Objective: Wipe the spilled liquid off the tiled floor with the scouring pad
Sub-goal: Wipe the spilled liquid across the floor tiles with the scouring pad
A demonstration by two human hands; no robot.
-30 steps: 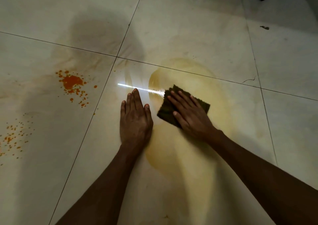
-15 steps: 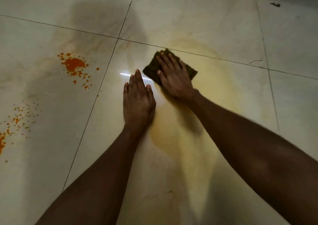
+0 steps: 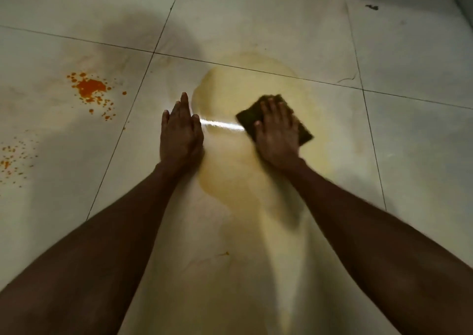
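A wide yellowish smear of spilled liquid [image 3: 230,178] covers the pale tiled floor [image 3: 256,22] in the middle of the view. On its right part lies a dark green scouring pad [image 3: 247,117], with my right hand [image 3: 277,136] pressed flat on top of it, fingers spread. Most of the pad is hidden under the palm; its left and right corners stick out. My left hand [image 3: 180,132] rests flat on the tile just left of the smear, fingers together, holding nothing.
Orange splatter [image 3: 90,88] marks the tile to the left, with finer orange drops [image 3: 12,158] at the left edge. A small dark speck [image 3: 371,7] lies at the upper right. Dark grout lines cross the floor.
My right hand has slid the pad from the far left edge of the smear to the right and a little nearer. The left hand has stayed planted.
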